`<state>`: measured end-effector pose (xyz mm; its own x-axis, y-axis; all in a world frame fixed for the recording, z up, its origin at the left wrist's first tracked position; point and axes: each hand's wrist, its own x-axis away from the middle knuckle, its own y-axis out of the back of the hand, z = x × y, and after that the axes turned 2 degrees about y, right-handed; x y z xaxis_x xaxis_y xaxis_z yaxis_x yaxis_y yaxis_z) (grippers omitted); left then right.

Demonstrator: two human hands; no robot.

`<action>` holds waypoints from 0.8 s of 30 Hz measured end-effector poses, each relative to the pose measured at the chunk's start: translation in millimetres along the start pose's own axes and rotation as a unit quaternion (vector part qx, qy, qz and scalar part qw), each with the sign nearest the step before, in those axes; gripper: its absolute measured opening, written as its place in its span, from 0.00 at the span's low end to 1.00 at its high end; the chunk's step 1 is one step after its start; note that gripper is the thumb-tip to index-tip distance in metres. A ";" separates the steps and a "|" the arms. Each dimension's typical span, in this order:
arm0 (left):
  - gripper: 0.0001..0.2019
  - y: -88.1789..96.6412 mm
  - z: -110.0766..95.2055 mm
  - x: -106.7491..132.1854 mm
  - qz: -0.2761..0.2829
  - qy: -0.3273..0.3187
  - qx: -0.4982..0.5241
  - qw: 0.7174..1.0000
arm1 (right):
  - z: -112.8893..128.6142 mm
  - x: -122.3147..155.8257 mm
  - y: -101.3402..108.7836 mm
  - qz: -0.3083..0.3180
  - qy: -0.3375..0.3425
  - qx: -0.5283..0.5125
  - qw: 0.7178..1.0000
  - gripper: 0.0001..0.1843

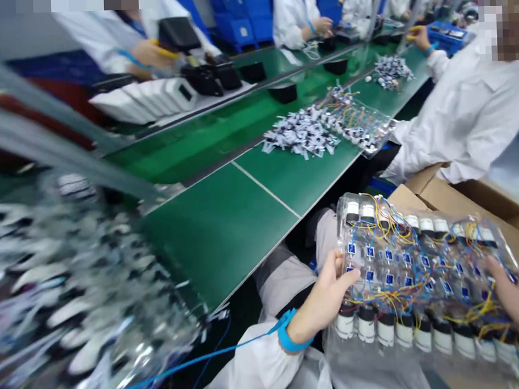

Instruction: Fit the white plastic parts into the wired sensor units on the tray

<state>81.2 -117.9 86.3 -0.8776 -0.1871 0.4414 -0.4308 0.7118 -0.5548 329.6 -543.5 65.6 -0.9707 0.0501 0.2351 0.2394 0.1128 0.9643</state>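
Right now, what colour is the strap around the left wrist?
Bright blue, the wrist strap on the left hand; clearest in the head view.

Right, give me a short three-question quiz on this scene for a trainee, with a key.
1. True or false: the clear plastic tray sits on the green workbench.
2. Multiple choice: the strap on the left wrist is A) red, B) blue, C) black.
3. Fill the gap: the open box behind the tray is made of ____.

Key:
1. False: the left hand and right hand hold it off the bench.
2. B
3. Cardboard
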 end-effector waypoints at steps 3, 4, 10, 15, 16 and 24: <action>0.19 18.6 -3.8 26.8 -0.119 -0.059 0.111 0.985 | 137.5 -38.8 70.8 -0.056 0.061 -0.053 0.995 0.51; 0.19 22.5 -2.2 34.4 -0.160 -0.074 0.147 0.973 | 186.5 -46.3 90.3 -0.066 0.119 -0.049 0.990 0.52; 0.27 14.7 15.1 54.6 -0.279 -0.179 0.287 0.899 | 456.3 -50.3 161.3 -0.132 0.467 0.018 0.874 0.41; 0.37 -10.5 33.8 35.1 -0.202 -0.163 0.378 0.889 | 625.4 3.2 173.4 -0.112 0.638 0.060 0.759 0.40; 0.37 -13.7 38.7 28.4 -0.184 -0.146 0.389 0.891 | 651.4 20.3 170.7 -0.110 0.681 0.073 0.721 0.41; 0.30 14.9 37.5 -23.5 -0.225 -0.174 0.437 0.853 | 787.6 130.0 107.2 -0.047 0.839 0.127 0.527 0.36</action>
<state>87.6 -128.2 41.2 -0.5252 -0.6071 0.5963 -0.5994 -0.2335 -0.7656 246.2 256.7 103.9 0.4203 -0.8913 0.1701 -0.0242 0.1763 0.9840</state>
